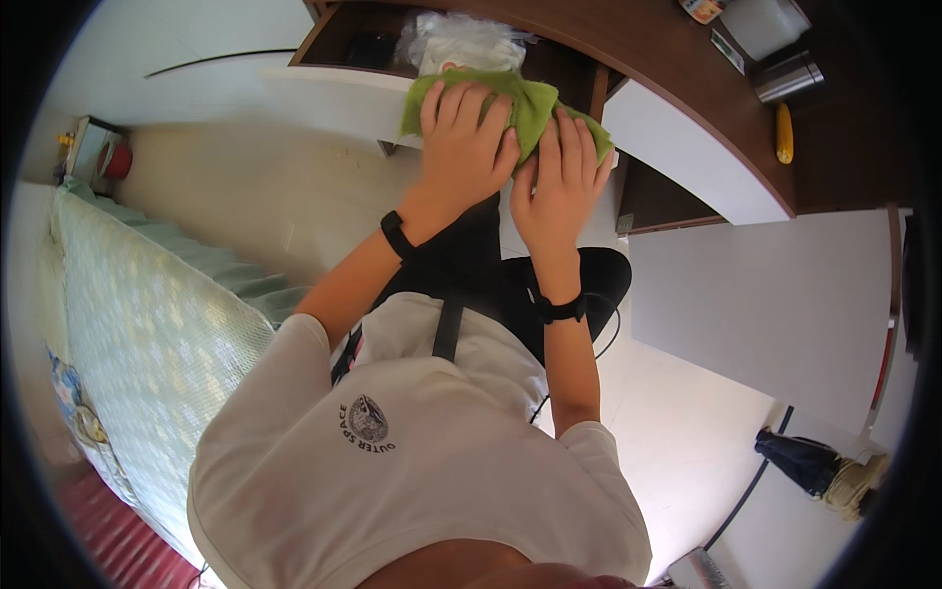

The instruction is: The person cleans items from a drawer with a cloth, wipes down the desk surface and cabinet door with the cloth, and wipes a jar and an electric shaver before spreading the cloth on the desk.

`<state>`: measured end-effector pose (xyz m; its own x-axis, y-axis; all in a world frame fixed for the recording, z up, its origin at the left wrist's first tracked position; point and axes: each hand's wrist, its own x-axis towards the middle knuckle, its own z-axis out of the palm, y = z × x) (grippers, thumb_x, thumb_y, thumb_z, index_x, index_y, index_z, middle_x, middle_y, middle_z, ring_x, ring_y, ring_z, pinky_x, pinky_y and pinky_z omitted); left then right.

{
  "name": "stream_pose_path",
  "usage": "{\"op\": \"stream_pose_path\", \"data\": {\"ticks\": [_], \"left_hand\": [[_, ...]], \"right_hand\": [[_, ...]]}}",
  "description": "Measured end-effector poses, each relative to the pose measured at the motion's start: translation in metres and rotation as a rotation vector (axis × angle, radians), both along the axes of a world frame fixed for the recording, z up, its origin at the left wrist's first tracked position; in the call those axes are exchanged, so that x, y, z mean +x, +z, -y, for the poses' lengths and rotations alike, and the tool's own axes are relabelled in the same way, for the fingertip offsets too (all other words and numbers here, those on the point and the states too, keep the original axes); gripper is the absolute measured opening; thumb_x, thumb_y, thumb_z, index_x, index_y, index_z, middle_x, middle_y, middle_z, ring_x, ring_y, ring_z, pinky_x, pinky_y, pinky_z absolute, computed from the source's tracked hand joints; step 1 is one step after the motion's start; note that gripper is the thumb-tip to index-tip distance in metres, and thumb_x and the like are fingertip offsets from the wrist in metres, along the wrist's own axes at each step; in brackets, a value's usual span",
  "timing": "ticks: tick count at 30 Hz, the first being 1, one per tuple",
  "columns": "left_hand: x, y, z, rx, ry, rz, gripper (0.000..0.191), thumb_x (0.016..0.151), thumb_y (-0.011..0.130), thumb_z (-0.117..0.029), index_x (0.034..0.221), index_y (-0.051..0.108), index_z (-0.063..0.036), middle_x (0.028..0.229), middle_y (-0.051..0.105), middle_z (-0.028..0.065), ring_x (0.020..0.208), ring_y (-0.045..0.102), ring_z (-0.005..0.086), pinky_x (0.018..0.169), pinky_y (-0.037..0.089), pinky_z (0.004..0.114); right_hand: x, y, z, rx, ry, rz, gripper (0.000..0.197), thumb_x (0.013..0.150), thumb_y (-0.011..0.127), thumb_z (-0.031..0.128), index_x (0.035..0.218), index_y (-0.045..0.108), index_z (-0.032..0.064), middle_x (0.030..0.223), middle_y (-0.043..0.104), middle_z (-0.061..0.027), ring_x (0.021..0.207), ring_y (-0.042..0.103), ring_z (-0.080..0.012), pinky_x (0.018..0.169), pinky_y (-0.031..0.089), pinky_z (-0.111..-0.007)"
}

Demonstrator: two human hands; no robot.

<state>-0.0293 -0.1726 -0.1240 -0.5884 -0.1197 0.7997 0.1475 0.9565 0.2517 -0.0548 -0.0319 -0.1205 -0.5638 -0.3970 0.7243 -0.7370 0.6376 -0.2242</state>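
Observation:
A green cloth (531, 103) lies bunched over the front edge of a pulled-out drawer (331, 82). My left hand (467, 140) rests on the cloth's left part with fingers spread over it. On the cloth's right end is my right hand (563, 173), its fingers bent over the fabric. Whether either hand pinches the cloth is hard to tell, but both press on it. Inside the drawer, just behind the cloth, sit crumpled clear and white plastic bags (471, 44), with a dark object to their left. The drawer's front is partly hidden by the hands and cloth.
The brown desktop (662, 81) above holds a metal cup (789, 77), a yellow corn cob (784, 134) and a translucent container (765, 26). A white cabinet door (765, 294) stands open at right. A bed with a pale patterned cover (162, 316) is at left, beside the tiled floor.

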Motion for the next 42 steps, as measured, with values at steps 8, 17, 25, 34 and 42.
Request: {"op": "stream_pose_path", "data": {"ticks": [8,17,25,34,42], "left_hand": [[-0.014,0.000,-0.010,-0.083,-0.103,-0.038,0.037,0.079,0.069,-0.022,0.112,0.064,-0.0064,0.111,0.060,0.0116,0.107,0.052,0.0320,0.101,0.033,0.049],[-0.028,0.013,-0.024,-0.239,-0.112,-0.024,0.037,0.077,0.072,-0.025,0.109,0.064,-0.0083,0.110,0.058,0.0098,0.103,0.051,0.0300,0.096,0.034,0.048],[-0.027,0.013,-0.037,-0.277,-0.093,0.161,0.043,0.077,0.068,-0.026,0.114,0.062,-0.0064,0.116,0.056,0.0135,0.104,0.049,0.0336,0.097,0.032,0.051],[0.003,0.013,-0.040,-0.194,-0.159,0.262,0.036,0.085,0.058,-0.034,0.108,0.058,-0.0051,0.113,0.054,0.0132,0.100,0.047,0.0319,0.092,0.032,0.049],[0.015,0.010,-0.039,-0.207,-0.091,0.393,0.038,0.082,0.061,-0.035,0.107,0.057,-0.0063,0.113,0.053,0.0131,0.105,0.046,0.0348,0.095,0.031,0.050]], "right_hand": [[0.010,0.001,-0.055,-0.095,-0.044,0.124,0.065,0.087,0.057,0.006,0.150,0.043,0.0053,0.156,0.036,-0.0209,0.147,0.029,-0.0404,0.115,0.025,-0.059],[0.109,-0.228,-0.341,-0.582,-0.579,1.368,0.041,0.100,0.048,0.033,0.123,0.062,0.0019,0.105,0.068,-0.0095,0.088,0.060,-0.0261,0.087,0.049,-0.038],[0.206,-0.278,-0.254,-0.860,-0.388,2.225,0.037,0.099,0.050,0.030,0.121,0.064,0.0030,0.101,0.069,-0.0089,0.085,0.059,-0.0242,0.086,0.049,-0.036],[0.078,-0.290,-0.271,-0.595,-0.319,2.437,0.037,0.099,0.050,0.029,0.117,0.066,0.0011,0.099,0.070,-0.0110,0.085,0.062,-0.0254,0.084,0.051,-0.038],[0.006,-0.278,-0.308,-0.395,-0.266,2.433,0.037,0.099,0.050,0.028,0.114,0.067,-0.0005,0.097,0.072,-0.0130,0.086,0.065,-0.0264,0.082,0.052,-0.039]]}}
